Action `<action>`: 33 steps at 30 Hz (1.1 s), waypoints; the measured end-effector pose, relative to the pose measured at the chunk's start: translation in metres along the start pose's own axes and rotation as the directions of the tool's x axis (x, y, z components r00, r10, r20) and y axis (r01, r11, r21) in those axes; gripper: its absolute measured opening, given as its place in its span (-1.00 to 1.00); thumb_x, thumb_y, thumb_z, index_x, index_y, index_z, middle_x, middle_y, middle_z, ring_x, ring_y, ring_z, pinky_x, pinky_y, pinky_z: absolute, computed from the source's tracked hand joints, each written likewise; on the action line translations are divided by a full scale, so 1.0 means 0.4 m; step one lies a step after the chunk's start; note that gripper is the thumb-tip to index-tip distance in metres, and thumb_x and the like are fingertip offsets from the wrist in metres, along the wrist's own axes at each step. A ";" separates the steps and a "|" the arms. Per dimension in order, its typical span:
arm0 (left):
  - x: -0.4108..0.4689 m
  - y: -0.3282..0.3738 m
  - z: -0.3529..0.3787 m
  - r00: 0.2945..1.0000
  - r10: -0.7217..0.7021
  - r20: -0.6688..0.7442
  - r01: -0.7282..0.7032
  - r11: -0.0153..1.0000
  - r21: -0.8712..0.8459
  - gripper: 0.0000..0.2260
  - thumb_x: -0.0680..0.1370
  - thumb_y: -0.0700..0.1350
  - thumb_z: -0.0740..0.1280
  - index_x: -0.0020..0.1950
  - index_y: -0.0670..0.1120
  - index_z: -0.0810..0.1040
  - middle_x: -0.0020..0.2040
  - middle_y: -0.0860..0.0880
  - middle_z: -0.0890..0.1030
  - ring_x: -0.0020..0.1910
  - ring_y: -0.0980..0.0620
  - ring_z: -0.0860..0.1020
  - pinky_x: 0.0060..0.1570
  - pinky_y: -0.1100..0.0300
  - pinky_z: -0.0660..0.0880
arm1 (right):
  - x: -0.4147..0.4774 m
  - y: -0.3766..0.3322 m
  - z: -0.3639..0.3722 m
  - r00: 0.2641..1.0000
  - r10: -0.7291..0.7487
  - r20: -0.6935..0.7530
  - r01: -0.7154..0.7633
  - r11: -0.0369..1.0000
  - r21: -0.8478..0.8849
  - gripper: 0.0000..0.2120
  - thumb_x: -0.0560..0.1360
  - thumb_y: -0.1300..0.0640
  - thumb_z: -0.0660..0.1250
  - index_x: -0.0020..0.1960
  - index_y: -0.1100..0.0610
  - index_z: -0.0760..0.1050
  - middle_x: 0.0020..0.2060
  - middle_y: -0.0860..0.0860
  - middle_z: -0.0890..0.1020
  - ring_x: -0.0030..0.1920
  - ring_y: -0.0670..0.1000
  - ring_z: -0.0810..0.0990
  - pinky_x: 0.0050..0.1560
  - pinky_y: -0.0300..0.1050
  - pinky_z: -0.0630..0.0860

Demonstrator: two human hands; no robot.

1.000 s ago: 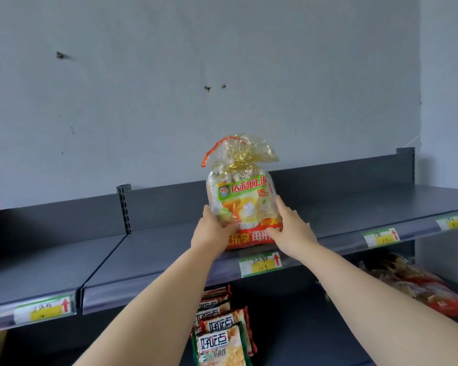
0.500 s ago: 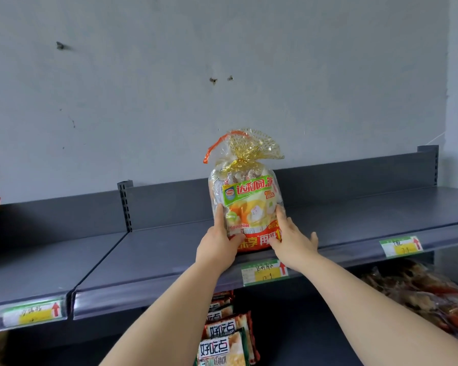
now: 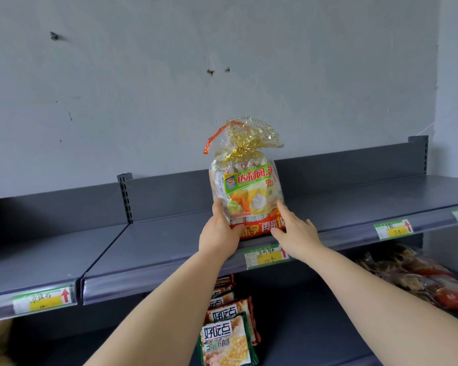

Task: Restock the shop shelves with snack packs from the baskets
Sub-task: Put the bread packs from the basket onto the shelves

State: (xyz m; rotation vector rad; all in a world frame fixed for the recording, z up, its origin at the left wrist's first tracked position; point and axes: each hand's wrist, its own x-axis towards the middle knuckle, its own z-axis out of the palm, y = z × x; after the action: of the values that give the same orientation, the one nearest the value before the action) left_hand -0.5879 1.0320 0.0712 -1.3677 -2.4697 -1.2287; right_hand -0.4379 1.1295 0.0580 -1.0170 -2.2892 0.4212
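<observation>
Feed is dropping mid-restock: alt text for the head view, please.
A clear, gift-tied snack bag stands upright near the front edge of a grey shelf, above a price tag; the left hand grips its lower left side, and the right hand touches its lower right. More snack packs sit below.

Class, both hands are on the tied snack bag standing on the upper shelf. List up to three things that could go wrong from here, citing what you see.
1. The snack bag stands tall near the front edge of the shelf; once the left hand and right hand let go, it might tip forward and fall.
2. It sits just above a price tag; nudged sideways, it may no longer line up with it.
</observation>
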 end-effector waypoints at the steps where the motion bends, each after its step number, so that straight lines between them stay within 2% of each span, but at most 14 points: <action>1: 0.000 -0.005 -0.006 1.000 -0.012 -0.006 0.012 1.000 0.015 -0.30 0.58 0.03 0.33 0.57 0.05 -0.04 0.25 -0.04 0.56 0.12 -0.10 0.57 -0.04 0.03 0.54 | -0.002 -0.010 0.000 1.000 -0.002 0.030 0.002 1.000 -0.011 -0.36 0.65 -0.02 0.10 0.58 -0.12 -0.22 0.57 -0.04 0.10 0.56 0.04 0.06 0.53 0.20 -0.06; 5: -0.015 -0.035 -0.042 0.999 -0.040 -0.018 0.042 0.994 0.098 -0.33 0.57 0.05 0.28 0.53 0.13 -0.08 0.17 -0.08 0.57 0.08 -0.16 0.58 0.09 -0.16 0.53 | -0.011 -0.037 0.013 0.992 -0.039 0.120 0.045 0.998 -0.050 -0.39 0.66 -0.02 0.06 0.56 -0.18 -0.23 0.58 -0.07 0.03 0.57 0.01 -0.08 0.52 0.24 -0.17; 9: -0.030 -0.049 -0.074 1.000 -0.016 -0.025 0.017 0.998 0.059 -0.32 0.48 0.07 0.34 0.50 0.12 0.06 0.36 -0.08 0.46 0.27 -0.18 0.49 0.23 -0.25 0.44 | -0.029 -0.058 0.031 0.996 -0.084 0.042 0.085 0.996 -0.018 -0.34 0.63 0.02 0.15 0.58 -0.11 -0.16 0.58 -0.08 0.02 0.58 0.03 -0.09 0.50 0.28 -0.17; 11: -0.045 -0.040 -0.079 0.997 0.011 -0.078 -0.007 0.998 0.058 -0.36 0.53 0.01 0.33 0.53 0.05 0.10 0.43 -0.07 0.39 0.33 -0.15 0.44 0.26 -0.17 0.44 | -0.045 -0.061 0.036 0.993 -0.108 -0.044 0.108 0.994 -0.004 -0.35 0.62 0.07 0.20 0.59 -0.05 -0.06 0.57 -0.05 0.08 0.58 0.05 -0.07 0.50 0.30 -0.12; 13: -0.064 -0.025 -0.077 0.991 0.032 -0.131 -0.021 0.996 0.083 -0.45 0.59 -0.06 0.28 0.53 -0.02 0.16 0.44 -0.05 0.39 0.35 -0.10 0.41 0.20 -0.04 0.46 | -0.062 -0.056 0.036 0.988 -0.129 -0.089 0.129 0.992 -0.007 -0.38 0.60 0.11 0.23 0.57 -0.02 0.04 0.56 -0.02 0.14 0.57 0.06 -0.03 0.50 0.29 -0.05; 15: -0.089 -0.009 -0.074 0.982 0.068 -0.178 -0.048 0.992 0.114 -0.57 0.60 -0.13 0.23 0.47 -0.03 0.27 0.40 -0.02 0.42 0.33 -0.06 0.38 0.12 0.01 0.46 | -0.083 -0.049 0.034 0.982 -0.161 -0.097 0.160 0.987 -0.020 -0.42 0.59 0.13 0.25 0.55 0.01 0.13 0.55 0.01 0.18 0.57 0.06 0.02 0.51 0.26 0.04; 20: -0.183 0.023 -0.039 0.969 0.088 -0.232 -0.056 0.988 0.142 -0.62 0.62 -0.19 0.20 0.44 -0.02 0.36 0.40 0.00 0.43 0.38 -0.03 0.33 0.18 0.00 0.46 | -0.176 0.001 0.031 0.969 -0.243 -0.046 0.241 0.969 -0.057 -0.46 0.57 0.17 0.27 0.51 0.05 0.22 0.52 0.03 0.25 0.55 0.07 0.11 0.49 0.14 0.18; 25: -0.317 0.028 0.017 0.995 -0.032 -0.098 0.048 0.985 0.163 -0.63 0.59 -0.19 0.23 0.41 -0.04 0.39 0.38 0.00 0.44 0.33 -0.04 0.40 0.14 0.03 0.46 | -0.306 0.077 0.040 0.965 -0.219 0.142 0.236 0.966 -0.109 -0.46 0.57 0.14 0.26 0.51 0.04 0.21 0.51 0.04 0.24 0.53 0.09 0.15 0.47 0.12 0.21; 30: -0.460 0.017 0.053 0.987 -0.161 0.004 0.156 0.961 0.230 -0.57 0.57 -0.23 0.24 0.44 -0.03 0.35 0.39 -0.03 0.44 0.27 -0.07 0.45 -0.08 0.09 0.41 | -0.438 0.134 0.067 0.931 -0.201 0.304 0.250 0.959 -0.131 -0.48 0.57 0.12 0.26 0.50 0.04 0.25 0.51 0.07 0.25 0.52 0.10 0.17 0.45 0.12 0.24; 33: -0.546 -0.007 0.060 0.966 -0.234 0.108 0.192 0.933 0.305 -0.56 0.58 -0.18 0.26 0.46 -0.07 0.32 0.39 -0.07 0.44 0.30 -0.13 0.44 0.00 0.03 0.44 | -0.516 0.153 0.080 0.915 -0.180 0.360 0.240 0.962 -0.127 -0.49 0.57 0.12 0.26 0.50 0.04 0.27 0.50 0.06 0.26 0.50 0.11 0.20 0.41 0.11 0.28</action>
State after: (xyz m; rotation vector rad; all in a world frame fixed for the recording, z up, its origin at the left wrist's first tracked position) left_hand -0.4505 0.8973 -0.0352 -1.1723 -2.8208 -0.7692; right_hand -0.3138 1.0132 -0.0776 -0.8096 -2.7598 0.3403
